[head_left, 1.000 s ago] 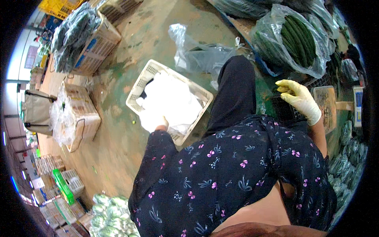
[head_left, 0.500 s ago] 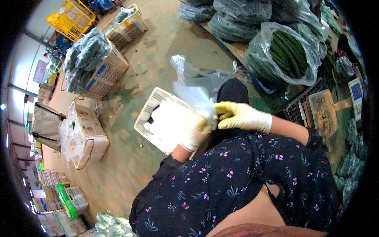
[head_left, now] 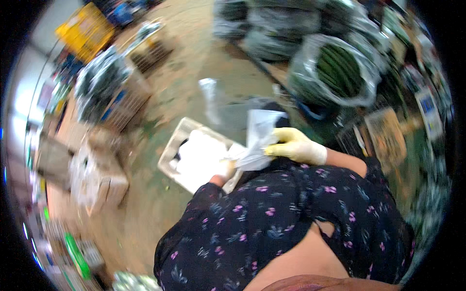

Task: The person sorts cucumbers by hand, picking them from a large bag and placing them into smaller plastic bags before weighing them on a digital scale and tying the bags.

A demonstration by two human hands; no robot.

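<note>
My right hand [head_left: 294,147], in a pale yellow glove, pinches the edge of a thin clear plastic bag [head_left: 262,131] in front of my lap. At the bag's lower left is my left hand [head_left: 224,169], also gloved and smeared by motion. Its fingers are partly hidden and blend into the white behind, so their grip does not show. Under the left hand stands a cream plastic crate [head_left: 171,145], tilted in view, with a bright white pile [head_left: 199,153] whose kind I cannot make out. Another clear plastic bag [head_left: 209,99] lies beyond the crate.
Long green vegetables [head_left: 338,70] fill an open clear bag at the upper right, beside stacked full bags [head_left: 281,34]. Loaded crates [head_left: 127,99] stand at the left, with a yellow crate [head_left: 86,31] behind. A worn board [head_left: 386,136] lies at the right.
The bag is now spread flatter and upright by my right hand. My left hand has moved left and down, over the crate. The whole view has shifted slightly and blurred.
</note>
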